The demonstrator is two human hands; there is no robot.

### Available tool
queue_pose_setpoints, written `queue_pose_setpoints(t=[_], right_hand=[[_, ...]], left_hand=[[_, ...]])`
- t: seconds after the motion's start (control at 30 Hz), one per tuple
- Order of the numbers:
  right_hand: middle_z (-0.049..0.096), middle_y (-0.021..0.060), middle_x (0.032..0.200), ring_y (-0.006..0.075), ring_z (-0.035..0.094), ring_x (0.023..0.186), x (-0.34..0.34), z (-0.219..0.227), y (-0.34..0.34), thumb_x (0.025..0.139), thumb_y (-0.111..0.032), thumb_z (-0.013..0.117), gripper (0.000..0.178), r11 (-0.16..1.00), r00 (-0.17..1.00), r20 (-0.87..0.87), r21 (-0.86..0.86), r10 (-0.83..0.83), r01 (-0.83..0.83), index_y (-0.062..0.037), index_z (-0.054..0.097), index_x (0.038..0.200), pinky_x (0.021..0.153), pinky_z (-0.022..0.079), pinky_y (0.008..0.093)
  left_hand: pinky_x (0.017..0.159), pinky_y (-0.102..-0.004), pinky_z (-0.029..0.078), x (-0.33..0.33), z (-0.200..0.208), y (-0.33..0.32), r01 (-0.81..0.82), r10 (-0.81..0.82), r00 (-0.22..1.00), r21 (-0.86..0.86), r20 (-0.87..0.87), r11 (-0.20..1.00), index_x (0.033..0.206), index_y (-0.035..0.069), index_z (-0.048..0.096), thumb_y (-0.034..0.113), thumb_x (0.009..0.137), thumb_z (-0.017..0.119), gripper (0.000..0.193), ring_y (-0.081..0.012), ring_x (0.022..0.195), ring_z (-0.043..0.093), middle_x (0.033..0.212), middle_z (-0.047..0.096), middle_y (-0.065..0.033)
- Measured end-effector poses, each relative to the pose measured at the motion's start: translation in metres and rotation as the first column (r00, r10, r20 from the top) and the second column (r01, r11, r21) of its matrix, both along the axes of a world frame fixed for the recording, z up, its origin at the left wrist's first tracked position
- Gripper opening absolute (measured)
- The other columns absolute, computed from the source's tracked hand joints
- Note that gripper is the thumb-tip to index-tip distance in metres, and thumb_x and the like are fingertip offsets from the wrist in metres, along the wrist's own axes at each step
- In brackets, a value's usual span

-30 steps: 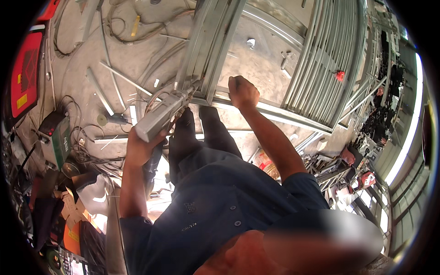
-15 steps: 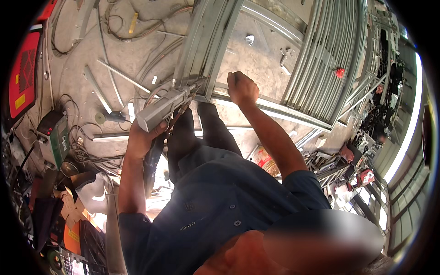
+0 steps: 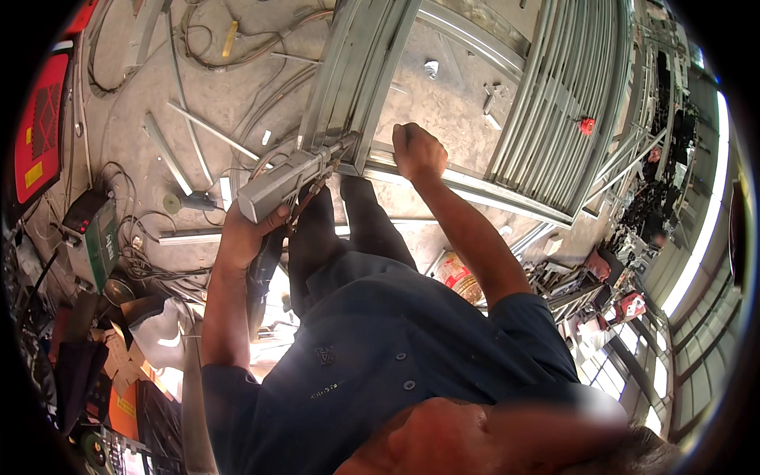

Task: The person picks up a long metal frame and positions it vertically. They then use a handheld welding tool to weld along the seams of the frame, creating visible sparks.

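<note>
In my left hand [image 3: 244, 231] is a grey, box-bodied welding gun [image 3: 279, 188], its fingers wrapped round the rear underside. The gun's narrow nozzle points up and right, meeting the corner of a silver metal frame [image 3: 348, 87]. A cable or hose hangs beneath the gun, partly hidden by it. My right hand [image 3: 420, 153] is closed in a fist over the frame's near rail, right of the nozzle. Whatever sits inside those curled fingers is hidden from view.
Many parallel silver bars [image 3: 550, 111] fill the frame's right side, with a small red object [image 3: 586, 126] on them. Cables [image 3: 273, 99] and loose metal strips [image 3: 168, 154] lie on the floor at left. A green box-shaped machine [image 3: 95, 241] and a red machine [image 3: 41, 131] stand there too.
Both hands and the gun stay almost where they were, the gun shifting only very slightly. My torso and upper arms have moved a little. The frame has not moved.
</note>
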State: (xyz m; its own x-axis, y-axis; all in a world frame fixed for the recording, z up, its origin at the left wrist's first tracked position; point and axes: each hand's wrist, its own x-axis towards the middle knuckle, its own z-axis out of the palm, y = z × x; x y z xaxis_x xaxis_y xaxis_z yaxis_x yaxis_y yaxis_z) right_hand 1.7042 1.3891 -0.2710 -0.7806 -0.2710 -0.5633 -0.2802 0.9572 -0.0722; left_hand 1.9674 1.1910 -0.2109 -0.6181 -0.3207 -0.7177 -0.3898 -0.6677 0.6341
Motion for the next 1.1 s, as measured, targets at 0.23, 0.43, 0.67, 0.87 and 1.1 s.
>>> queue_pose_setpoints(t=[0.23,0.43,0.67,0.87,1.1], right_hand=[[0.073,0.0106,0.105,0.0359,0.069,0.1,0.0,-0.004,0.001,0.101,-0.052,0.043,0.047,1.0,1.0,-0.017,0.026,0.015,-0.015,-0.0123,0.069,0.102,0.089,0.052,0.0499],[0.073,0.0115,0.105,0.0362,0.069,0.101,0.0,-0.002,0.001,0.101,-0.052,0.043,0.047,1.0,1.0,0.001,0.015,0.005,-0.005,-0.0124,0.069,0.103,0.089,0.052,0.05],[0.073,0.0122,0.105,0.037,0.069,0.1,0.0,0.002,-0.003,0.101,-0.052,0.043,0.048,0.999,1.0,0.003,0.035,0.003,-0.003,-0.0125,0.069,0.103,0.089,0.052,0.0503],[0.074,0.0159,0.093,0.04,0.07,0.093,0.001,-0.009,0.005,0.099,-0.055,0.046,0.047,1.0,0.998,-0.062,-0.022,-0.002,0.001,-0.016,0.072,0.101,0.084,0.052,0.0515],[0.074,0.016,0.093,0.0401,0.069,0.093,0.001,-0.012,0.006,0.099,-0.055,0.045,0.047,1.0,0.998,-0.066,-0.023,0.002,-0.004,-0.016,0.072,0.1,0.083,0.052,0.0517]], left_hand=[[0.063,-0.0305,0.055,-0.005,0.008,-0.004,0.063,-0.065,0.997,0.067,0.029,0.996,0.123,-0.002,0.061,0.019,0.085,0.085,0.05,-0.0178,0.075,0.068,0.095,0.071,-0.0103],[0.061,-0.0294,0.054,-0.004,0.007,0.0,0.024,-0.023,1.0,0.086,-0.017,0.996,0.119,-0.002,0.064,0.016,0.086,0.084,0.043,-0.0171,0.07,0.068,0.09,0.073,-0.0101],[0.063,-0.0317,0.053,0.001,0.004,-0.001,0.051,-0.051,0.999,0.087,-0.007,0.995,0.122,-0.002,0.06,0.02,0.086,0.085,0.049,-0.0183,0.071,0.067,0.09,0.07,-0.0089],[0.062,-0.0306,0.054,0.001,0.005,-0.002,0.067,-0.067,0.998,0.058,-0.008,0.996,0.119,-0.002,0.062,0.019,0.085,0.086,0.046,-0.0172,0.071,0.068,0.089,0.071,-0.0091],[0.062,-0.0302,0.056,0.001,0.007,0.0,0.063,-0.063,0.998,-0.008,0.009,0.998,0.119,-0.002,0.062,0.018,0.085,0.086,0.046,-0.0174,0.072,0.069,0.088,0.071,-0.0087]])
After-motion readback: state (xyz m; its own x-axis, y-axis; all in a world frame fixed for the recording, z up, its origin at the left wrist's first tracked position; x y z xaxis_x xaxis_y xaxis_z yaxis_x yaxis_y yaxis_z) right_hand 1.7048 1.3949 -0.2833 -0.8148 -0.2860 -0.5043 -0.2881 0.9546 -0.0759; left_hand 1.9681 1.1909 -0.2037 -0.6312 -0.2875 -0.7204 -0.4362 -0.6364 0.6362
